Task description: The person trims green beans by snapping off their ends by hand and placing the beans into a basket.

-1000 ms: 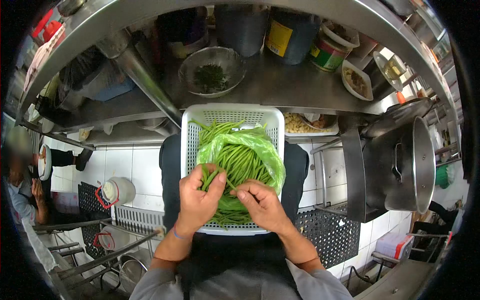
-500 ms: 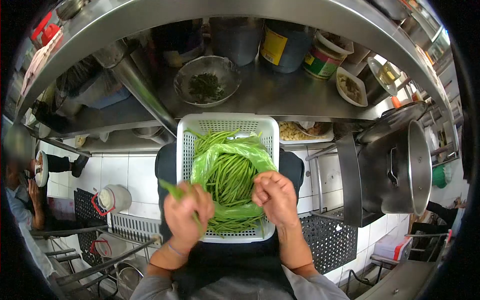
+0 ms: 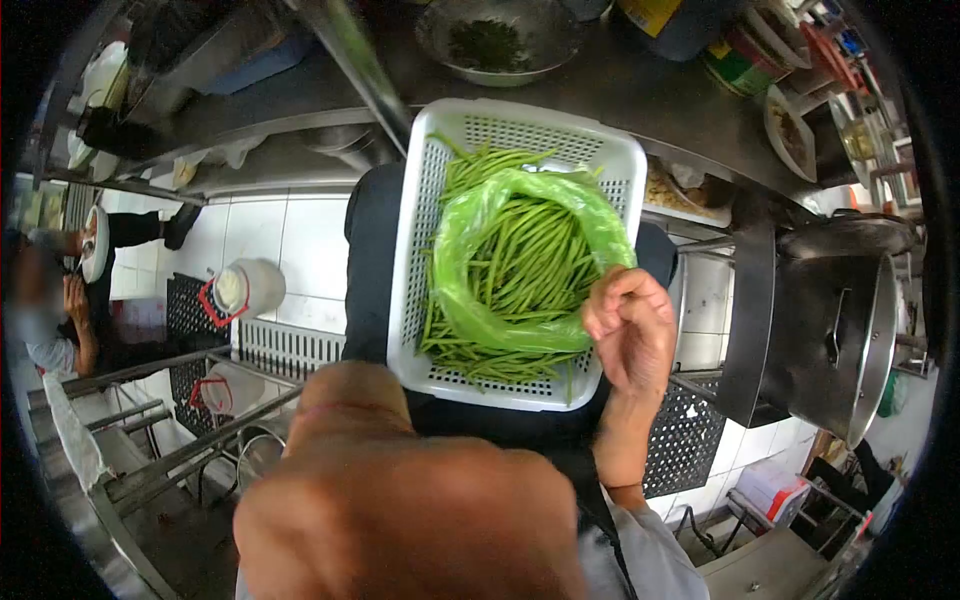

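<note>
A white plastic basket (image 3: 398, 330) rests on my lap. Inside it, a green plastic bag (image 3: 610, 225) with its mouth spread wide holds a heap of green beans (image 3: 530, 260); more beans lie around the bag. My right hand (image 3: 635, 330) is at the bag's right rim, its thumb and fingers curled together. Whatever is between them, if anything, I cannot make out. My left hand (image 3: 410, 510) looms large and blurred close to the camera, in front of my body. Its fingers are hidden.
Above the basket runs a steel shelf (image 3: 640, 110) carrying a bowl of chopped greens (image 3: 490, 45) and tubs. A large metal pot (image 3: 820, 340) stands at right. A white bucket (image 3: 250, 288) is on the left floor. Another person (image 3: 60, 330) is at far left.
My left hand has risen from beside the bag toward the camera; the bean it held is out of sight. The view has shifted and tilted. My right hand stays by the bag rim.
</note>
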### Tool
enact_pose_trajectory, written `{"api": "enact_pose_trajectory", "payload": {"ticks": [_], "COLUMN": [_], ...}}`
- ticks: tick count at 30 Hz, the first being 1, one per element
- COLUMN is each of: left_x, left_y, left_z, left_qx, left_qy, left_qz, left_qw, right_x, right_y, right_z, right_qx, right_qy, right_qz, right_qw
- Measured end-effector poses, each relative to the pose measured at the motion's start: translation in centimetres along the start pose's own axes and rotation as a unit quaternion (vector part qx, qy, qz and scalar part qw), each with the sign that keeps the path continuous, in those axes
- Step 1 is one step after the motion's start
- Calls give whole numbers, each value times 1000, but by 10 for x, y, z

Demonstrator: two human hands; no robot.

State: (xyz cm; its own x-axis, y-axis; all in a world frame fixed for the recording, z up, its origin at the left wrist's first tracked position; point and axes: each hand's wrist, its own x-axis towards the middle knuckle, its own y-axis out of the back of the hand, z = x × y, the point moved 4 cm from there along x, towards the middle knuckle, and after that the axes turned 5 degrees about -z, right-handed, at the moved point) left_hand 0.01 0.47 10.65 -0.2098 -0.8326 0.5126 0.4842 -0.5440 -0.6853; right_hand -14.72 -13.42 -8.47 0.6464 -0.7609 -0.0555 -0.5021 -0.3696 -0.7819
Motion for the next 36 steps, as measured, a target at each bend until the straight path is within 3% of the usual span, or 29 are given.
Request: {"api": "enact_pose_trajectory", "payload": {"ticks": [7, 24, 32, 36], "left_x": [-1, 2, -1, -2], "left_y": [7, 2, 2, 3], "left_z": [8, 7, 11, 12], "left_qx": [10, 26, 20, 15], "left_qy": [6, 25, 27, 27], "left_qz": [7, -21, -27, -30], "left_qw": [1000, 999, 999, 999], "right_x": [-5, -10, -11, -9], "right_y": [1, 6, 7, -3], "right_z": [-3, -4, -3, -9], "right_qx": [0, 7, -46, -156], "right_qy": [3, 28, 32, -2], "right_qz": [39, 25, 40, 43], "right_qw": [999, 999, 998, 987]}}
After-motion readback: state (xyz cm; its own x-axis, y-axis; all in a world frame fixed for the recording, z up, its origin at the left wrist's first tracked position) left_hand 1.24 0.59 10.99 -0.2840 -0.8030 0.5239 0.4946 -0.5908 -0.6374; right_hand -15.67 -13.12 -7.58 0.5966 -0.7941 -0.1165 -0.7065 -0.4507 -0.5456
